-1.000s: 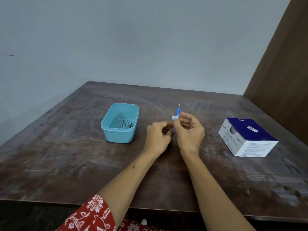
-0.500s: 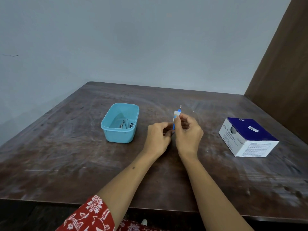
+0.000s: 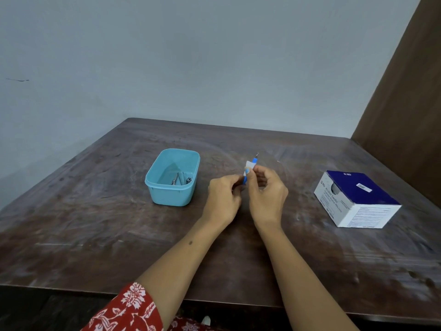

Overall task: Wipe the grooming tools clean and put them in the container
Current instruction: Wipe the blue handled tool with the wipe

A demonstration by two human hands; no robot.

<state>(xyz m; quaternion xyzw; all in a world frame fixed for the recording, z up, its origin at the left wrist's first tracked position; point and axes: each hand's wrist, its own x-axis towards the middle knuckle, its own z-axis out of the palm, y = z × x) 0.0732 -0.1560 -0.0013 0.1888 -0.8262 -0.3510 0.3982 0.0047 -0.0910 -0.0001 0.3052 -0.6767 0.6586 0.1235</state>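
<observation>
A thin blue-handled grooming tool [image 3: 254,160] with a fine metal hook tip stands nearly upright between my hands, above the middle of the table. My left hand [image 3: 223,199] pinches its lower end. My right hand [image 3: 267,194] presses a small white wipe [image 3: 248,167] around the handle's middle. To the left sits the light blue plastic container [image 3: 155,189], open, with metal grooming tools [image 3: 177,180] lying in its bottom.
A blue and white box of alcohol swabs [image 3: 358,199] rests on the right of the dark wooden table [image 3: 95,235]. A brown wooden panel [image 3: 405,103] rises at the right edge. A pale wall stands behind.
The wipe in my right hand slid up the tool's handle and then back down a little. The container and the box have not moved.
</observation>
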